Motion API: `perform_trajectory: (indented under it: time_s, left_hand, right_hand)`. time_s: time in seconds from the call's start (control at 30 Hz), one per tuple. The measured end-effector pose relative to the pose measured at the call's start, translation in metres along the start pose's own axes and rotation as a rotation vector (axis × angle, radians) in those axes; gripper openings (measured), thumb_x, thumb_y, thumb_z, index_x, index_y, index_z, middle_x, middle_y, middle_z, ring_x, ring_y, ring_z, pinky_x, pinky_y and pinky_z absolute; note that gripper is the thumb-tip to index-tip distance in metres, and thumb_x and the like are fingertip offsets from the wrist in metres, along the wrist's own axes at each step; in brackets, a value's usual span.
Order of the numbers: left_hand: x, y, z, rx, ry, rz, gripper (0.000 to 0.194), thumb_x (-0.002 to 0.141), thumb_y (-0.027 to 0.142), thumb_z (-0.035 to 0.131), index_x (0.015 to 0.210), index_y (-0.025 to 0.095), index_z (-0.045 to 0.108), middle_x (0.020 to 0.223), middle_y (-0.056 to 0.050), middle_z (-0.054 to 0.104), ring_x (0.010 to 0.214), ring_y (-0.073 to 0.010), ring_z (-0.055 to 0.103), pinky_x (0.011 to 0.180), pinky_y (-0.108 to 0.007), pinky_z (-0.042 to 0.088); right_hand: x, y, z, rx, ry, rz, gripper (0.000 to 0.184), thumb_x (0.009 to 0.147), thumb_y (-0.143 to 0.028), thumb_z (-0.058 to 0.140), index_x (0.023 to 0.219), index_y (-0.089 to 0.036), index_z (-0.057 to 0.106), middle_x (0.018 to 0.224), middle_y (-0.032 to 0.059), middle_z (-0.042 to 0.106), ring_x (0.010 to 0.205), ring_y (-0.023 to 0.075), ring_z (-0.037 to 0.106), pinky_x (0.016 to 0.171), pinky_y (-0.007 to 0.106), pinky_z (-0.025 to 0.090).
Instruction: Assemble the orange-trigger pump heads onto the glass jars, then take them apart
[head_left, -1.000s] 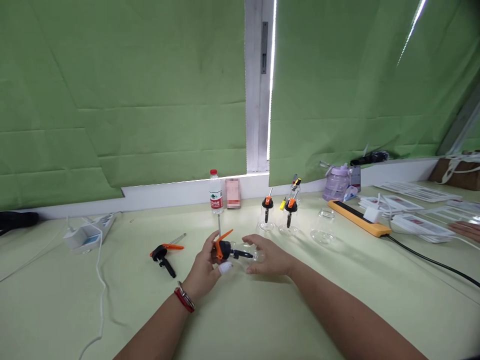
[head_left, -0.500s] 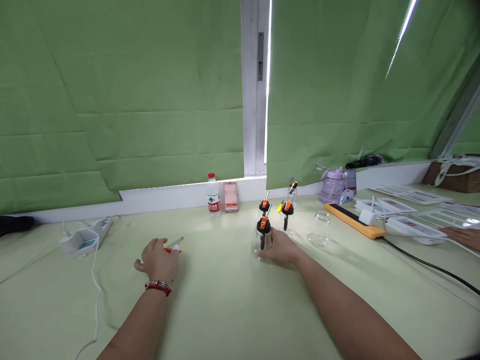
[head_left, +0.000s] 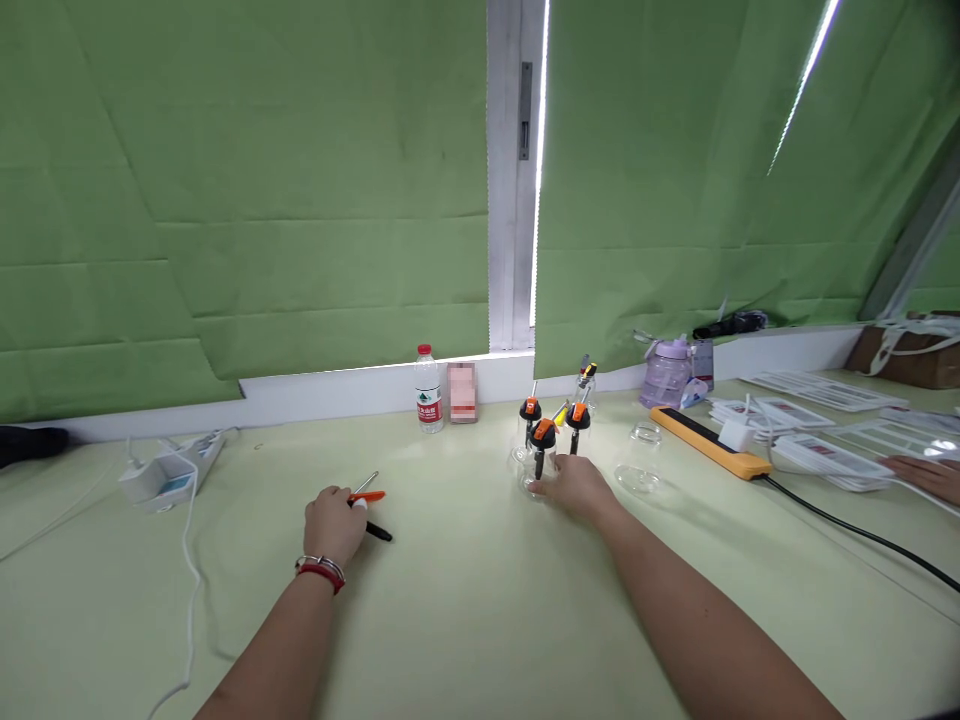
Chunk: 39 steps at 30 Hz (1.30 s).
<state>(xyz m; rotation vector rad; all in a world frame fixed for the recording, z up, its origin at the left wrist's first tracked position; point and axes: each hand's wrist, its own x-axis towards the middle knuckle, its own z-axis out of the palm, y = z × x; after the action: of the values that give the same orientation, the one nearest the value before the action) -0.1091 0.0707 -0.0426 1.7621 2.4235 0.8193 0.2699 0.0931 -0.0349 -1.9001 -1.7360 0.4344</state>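
My left hand (head_left: 335, 522) is closed at the table surface around an orange-and-black tool (head_left: 367, 496) with a thin metal shaft. Its black end sticks out on the right; the fingers hide its middle. My right hand (head_left: 577, 487) wraps round the lower right side of a clear glass (head_left: 530, 484). This glass carries a similar tool (head_left: 543, 433), its black-and-orange part at the top and its black end pointing down. Behind it stand two more such tools, a left one (head_left: 530, 409) and a right one (head_left: 577, 415), in clear glasses.
An upturned-looking clear glass (head_left: 638, 477) stands right of my right hand. Farther back are a water bottle (head_left: 429, 392), a pink box (head_left: 462, 392), a purple jug (head_left: 666, 374) and a yellow power strip (head_left: 709, 443). Another person's hand (head_left: 924, 474) rests at the right edge.
My left hand has moved slightly right and closed on the tool, whose black end now shows. My right hand has shifted the front glass a little away and right, nearer the other two.
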Motion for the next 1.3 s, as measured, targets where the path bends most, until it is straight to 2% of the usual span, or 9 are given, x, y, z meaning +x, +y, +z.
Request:
perform_trajectory:
  time_s: [0.27, 0.5, 0.67, 0.77, 0.9, 1.03, 1.13, 1.23, 1.3]
  left_hand:
    - [-0.013, 0.017, 0.002, -0.035, -0.109, 0.104, 0.042, 0.072, 0.037, 0.048, 0.105, 0.016, 0.062, 0.116, -0.012, 0.054, 0.102, -0.0268, 0.053, 0.079, -0.030, 0.041]
    - [-0.022, 0.027, -0.003, -0.121, -0.208, 0.119, 0.041, 0.073, 0.051, 0.046, 0.089, 0.017, 0.064, 0.103, -0.012, 0.060, 0.080, -0.0252, 0.060, 0.061, -0.029, 0.040]
    - [-0.021, 0.026, -0.002, -0.166, -0.233, 0.198, 0.044, 0.076, 0.055, 0.040, 0.076, 0.017, 0.061, 0.080, -0.009, 0.063, 0.068, -0.0238, 0.058, 0.057, -0.029, 0.037]
    - [-0.021, 0.026, -0.003, -0.188, -0.225, 0.213, 0.045, 0.081, 0.053, 0.030, 0.074, 0.018, 0.059, 0.071, -0.006, 0.061, 0.067, -0.0230, 0.057, 0.058, -0.029, 0.037]
    - [-0.021, 0.027, -0.005, -0.260, -0.243, 0.135, 0.040, 0.083, 0.046, 0.028, 0.075, 0.019, 0.057, 0.064, -0.004, 0.058, 0.062, -0.0216, 0.057, 0.054, -0.028, 0.037]
    - [-0.023, 0.027, -0.003, -0.389, -0.337, -0.009, 0.039, 0.081, 0.045, 0.031, 0.090, 0.018, 0.058, 0.062, -0.003, 0.053, 0.052, -0.0190, 0.054, 0.042, -0.025, 0.035]
    - [-0.026, 0.030, 0.000, -0.480, -0.381, -0.053, 0.044, 0.081, 0.049, 0.032, 0.102, 0.019, 0.056, 0.064, -0.001, 0.050, 0.048, -0.0169, 0.053, 0.037, -0.023, 0.034]
    - [-0.028, 0.033, 0.001, -0.580, -0.420, -0.068, 0.049, 0.079, 0.051, 0.037, 0.114, 0.022, 0.053, 0.065, 0.000, 0.048, 0.047, -0.0144, 0.050, 0.037, -0.022, 0.035]
    - [-0.029, 0.034, 0.000, -0.652, -0.475, -0.082, 0.052, 0.076, 0.052, 0.043, 0.119, 0.022, 0.052, 0.065, 0.001, 0.046, 0.049, -0.0133, 0.049, 0.038, -0.021, 0.035]
  right_hand:
    - [0.001, 0.001, -0.006, -0.032, 0.032, 0.059, 0.046, 0.060, -0.058, 0.067, 0.082, -0.017, 0.062, 0.083, 0.0138, 0.064, 0.076, 0.0273, 0.060, 0.056, 0.029, 0.036]
    - [0.003, 0.006, -0.004, -0.069, 0.110, 0.003, 0.037, 0.073, -0.048, 0.059, 0.092, -0.016, 0.061, 0.096, 0.0153, 0.061, 0.085, 0.0265, 0.059, 0.059, 0.028, 0.035]
    - [0.002, 0.003, -0.006, -0.081, 0.173, 0.018, 0.032, 0.077, -0.047, 0.054, 0.089, -0.018, 0.059, 0.084, 0.0115, 0.062, 0.076, 0.0229, 0.057, 0.058, 0.028, 0.033]
    - [0.000, 0.003, -0.014, -0.094, 0.407, -0.067, 0.033, 0.085, -0.046, 0.038, 0.087, -0.018, 0.057, 0.085, 0.0100, 0.060, 0.077, 0.0218, 0.054, 0.061, 0.029, 0.034]
    - [0.001, 0.012, -0.027, -0.093, 0.886, -0.179, 0.037, 0.083, -0.037, 0.040, 0.110, -0.013, 0.046, 0.111, 0.0169, 0.052, 0.107, 0.0288, 0.045, 0.085, 0.038, 0.032]
    - [0.007, 0.036, -0.030, -0.076, 1.091, -0.039, 0.065, 0.074, -0.040, 0.051, 0.127, -0.010, 0.027, 0.134, 0.0213, 0.033, 0.124, 0.0335, 0.029, 0.095, 0.047, 0.023]
    - [0.015, 0.061, -0.027, -0.004, 1.011, 0.216, 0.086, 0.066, -0.051, 0.058, 0.132, -0.013, 0.019, 0.134, 0.0223, 0.034, 0.122, 0.0362, 0.031, 0.092, 0.049, 0.025]
    - [0.024, 0.084, -0.024, 0.082, 0.725, 0.530, 0.100, 0.049, -0.063, 0.065, 0.128, -0.015, 0.026, 0.119, 0.0222, 0.050, 0.113, 0.0398, 0.041, 0.087, 0.051, 0.030]
    - [0.029, 0.096, -0.023, 0.080, 0.579, 0.594, 0.093, 0.045, -0.062, 0.068, 0.121, -0.018, 0.037, 0.114, 0.0204, 0.054, 0.111, 0.0395, 0.044, 0.088, 0.051, 0.030]
